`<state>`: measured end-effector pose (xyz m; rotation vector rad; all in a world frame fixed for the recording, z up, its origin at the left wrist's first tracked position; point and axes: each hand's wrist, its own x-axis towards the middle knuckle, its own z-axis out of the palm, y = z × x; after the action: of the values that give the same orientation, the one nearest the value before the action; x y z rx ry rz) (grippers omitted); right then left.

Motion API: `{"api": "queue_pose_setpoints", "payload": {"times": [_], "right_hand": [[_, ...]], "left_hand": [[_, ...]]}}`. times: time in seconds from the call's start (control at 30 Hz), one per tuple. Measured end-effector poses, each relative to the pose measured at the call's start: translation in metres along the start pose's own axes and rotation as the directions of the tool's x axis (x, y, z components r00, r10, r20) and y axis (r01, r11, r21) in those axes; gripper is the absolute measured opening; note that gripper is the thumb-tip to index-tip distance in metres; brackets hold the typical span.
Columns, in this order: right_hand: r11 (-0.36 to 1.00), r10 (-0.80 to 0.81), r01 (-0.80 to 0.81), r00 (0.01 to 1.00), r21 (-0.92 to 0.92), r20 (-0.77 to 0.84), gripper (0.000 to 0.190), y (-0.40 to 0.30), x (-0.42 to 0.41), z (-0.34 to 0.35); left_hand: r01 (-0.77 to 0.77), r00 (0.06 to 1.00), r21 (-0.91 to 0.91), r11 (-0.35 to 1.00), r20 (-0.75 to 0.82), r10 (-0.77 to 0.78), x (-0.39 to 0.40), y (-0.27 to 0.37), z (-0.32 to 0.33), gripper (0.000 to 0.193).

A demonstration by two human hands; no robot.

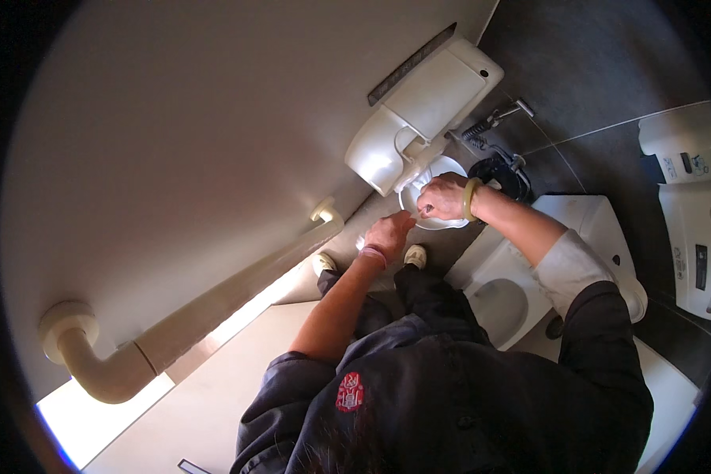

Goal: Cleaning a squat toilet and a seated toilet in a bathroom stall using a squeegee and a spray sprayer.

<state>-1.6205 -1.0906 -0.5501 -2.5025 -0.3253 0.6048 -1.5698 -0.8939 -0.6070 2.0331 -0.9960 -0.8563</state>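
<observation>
My right hand (445,197), with a pale bangle at the wrist, is curled into a fist over a white round bin (457,167). Just left of it and a little lower, my left hand (389,233) has its fingers drawn together, the tips close to the right hand. Whether either hand pinches something thin cannot be made out. Above the hands a glossy white wall dispenser (435,89) is fixed, with some thin white material (422,179) between its lower end and my right hand. The inside of the bin is partly hidden by my hands.
To the right stand a white toilet (500,311) and a dark round container (496,172) below a coiled spray hose (480,131). A grab bar (237,284) runs along the left wall. Two white wall units (684,145) hang at the far right.
</observation>
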Motion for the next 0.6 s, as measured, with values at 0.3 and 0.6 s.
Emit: {"api": "queue_pose_setpoints", "payload": {"times": [0.3, 0.6], "right_hand": [[0.985, 0.065, -0.060, 0.998, 0.164, -0.025, 0.018, -0.005, -0.006, -0.005], [0.960, 0.087, -0.104, 0.993, 0.259, 0.075, 0.020, -0.010, -0.010, -0.007]], "left_hand": [[0.143, 0.989, -0.541, 0.829, 0.048, -0.140, -0.014, -0.014, 0.021, 0.021], [-0.202, 0.954, -0.053, 0.978, -0.236, 0.185, -0.022, -0.014, 0.021, 0.023]]}}
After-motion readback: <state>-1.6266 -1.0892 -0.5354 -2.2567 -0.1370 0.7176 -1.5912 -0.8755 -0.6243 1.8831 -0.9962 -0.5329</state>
